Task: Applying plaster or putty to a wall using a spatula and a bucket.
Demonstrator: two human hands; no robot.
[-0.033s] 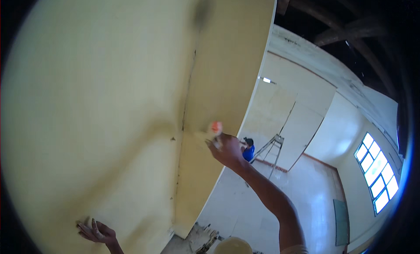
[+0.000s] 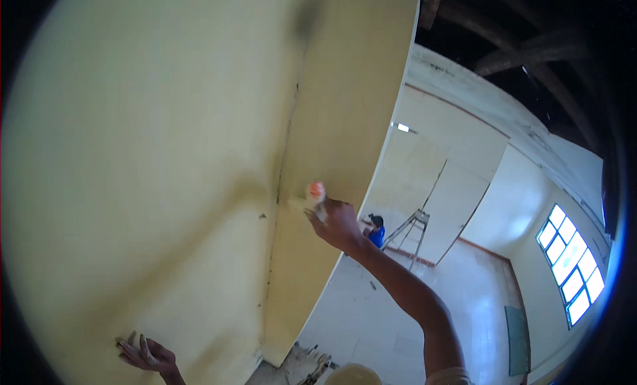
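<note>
My right hand is raised at the middle of the view, its fingers closed on a small, blurred white tool with an orange-red end. The tool is against or very close to the narrow yellowish panel, just right of the dark, cracked corner seam. Its exact kind cannot be made out. At the lower left, my left hand is open with fingers spread, empty, in front of the wide cream wall. Its fingers look whitish with dust; whether they touch the wall is unclear.
Beyond the panel's edge, a person in blue is beside a stepladder. A rounded pale yellow object is at the bottom edge, near debris on the floor. Dark roof beams show above; a bright window is at right.
My right hand and the tool have shifted slightly left, toward the corner seam. My left hand looks unchanged.
</note>
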